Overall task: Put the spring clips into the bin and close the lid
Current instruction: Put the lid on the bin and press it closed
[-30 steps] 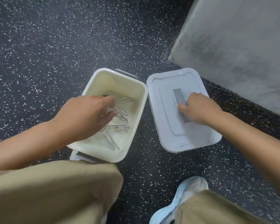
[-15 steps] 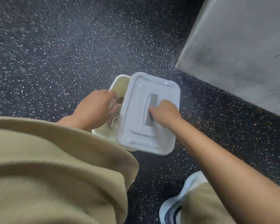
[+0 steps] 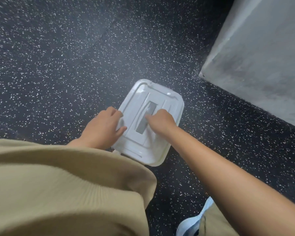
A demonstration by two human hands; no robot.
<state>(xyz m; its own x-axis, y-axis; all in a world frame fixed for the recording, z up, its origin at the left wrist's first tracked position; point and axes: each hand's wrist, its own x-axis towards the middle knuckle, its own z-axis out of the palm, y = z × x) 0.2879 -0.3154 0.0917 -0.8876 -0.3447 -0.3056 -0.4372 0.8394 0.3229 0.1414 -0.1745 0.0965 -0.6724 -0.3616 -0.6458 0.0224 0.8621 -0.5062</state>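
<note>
Head view: lid (image 3: 162,106) resting on bin (image 3: 157,160) between both hands. Right hand (image 3: 161,120) gripping handle (image 3: 146,119), left hand (image 3: 106,126) clasping lid edge. Press evenly down; check corners.

The floor (image 3: 78,53) is dark, near-black, flecked all over with small white specks, and fills most of the frame from the upper left down to the lower right. Near the centre of the frame a white bin (image 3: 162,158) stands on it, covered by a white lid (image 3: 169,103) so that only a strip of its rim shows at the lower edge. At the upper right a grey block (image 3: 262,65) meets the floor along a slanting edge, and at the bottom right a pale blue shoe (image 3: 191,225) rests on it.
</note>
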